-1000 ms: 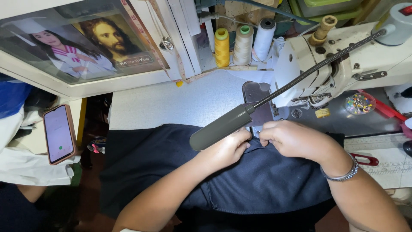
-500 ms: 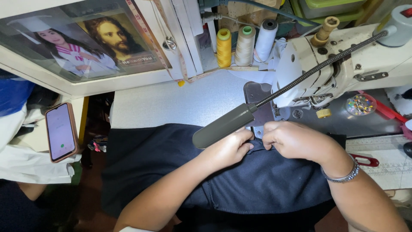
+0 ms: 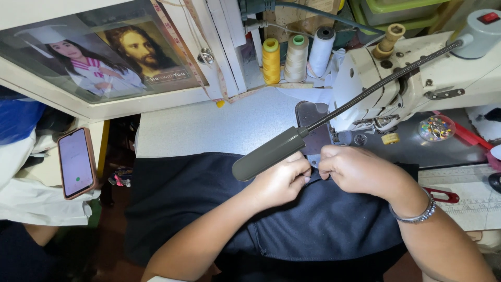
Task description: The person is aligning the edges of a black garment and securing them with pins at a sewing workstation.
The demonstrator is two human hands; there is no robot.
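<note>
The dark fabric (image 3: 209, 198) drapes over the counter's (image 3: 219, 125) near edge, its top pinched by both hands, left (image 3: 282, 180) and right (image 3: 355, 169), fingers curled shut on it beside the sewing machine (image 3: 396, 78). The lamp (image 3: 271, 154) shades the seam; fingers could stray toward the needle. Since earlier frames, hardly anything shifted.

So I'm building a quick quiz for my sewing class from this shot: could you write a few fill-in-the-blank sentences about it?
1. Both hands, the left hand and the right hand, pinch a piece of dark ____ fabric.
2. Behind the table stand ____ thread cones in a row.
3. The leftmost cone is ____.
4. The right wrist wears a silver ____.

Missing words: navy (dark blue); three; yellow; bracelet
</note>
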